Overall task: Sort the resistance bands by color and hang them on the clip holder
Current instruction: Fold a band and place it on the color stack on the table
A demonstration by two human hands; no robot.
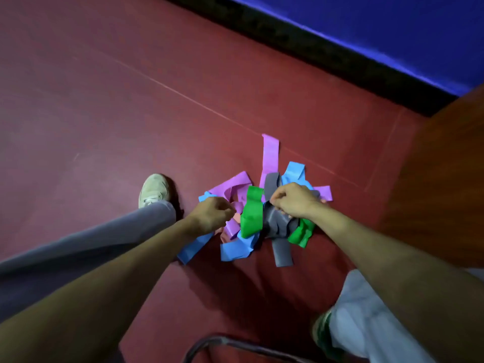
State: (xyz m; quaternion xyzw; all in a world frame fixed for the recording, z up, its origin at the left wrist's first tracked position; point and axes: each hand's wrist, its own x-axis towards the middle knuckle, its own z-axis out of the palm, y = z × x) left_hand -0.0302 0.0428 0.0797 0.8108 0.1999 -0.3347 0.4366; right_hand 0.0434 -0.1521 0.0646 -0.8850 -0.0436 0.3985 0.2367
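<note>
A tangled pile of flat resistance bands lies on the red floor (131, 100). It holds purple bands (269, 153), blue bands (235, 251), green bands (251, 213) and grey bands (281, 252). My left hand (212, 213) is at the pile's left edge, its fingers curled against a purple band (234, 226). My right hand (293, 200) is over the pile's middle and pinches a crumpled grey band (277, 221). A second green band (301, 235) sits below my right wrist. No clip holder is in view.
My left leg in grey trousers and a pale shoe (154, 189) stand left of the pile. A brown wooden panel (445, 179) rises on the right, a blue wall (392, 27) with black skirting behind. A grey metal tube (209, 344) crosses the bottom edge.
</note>
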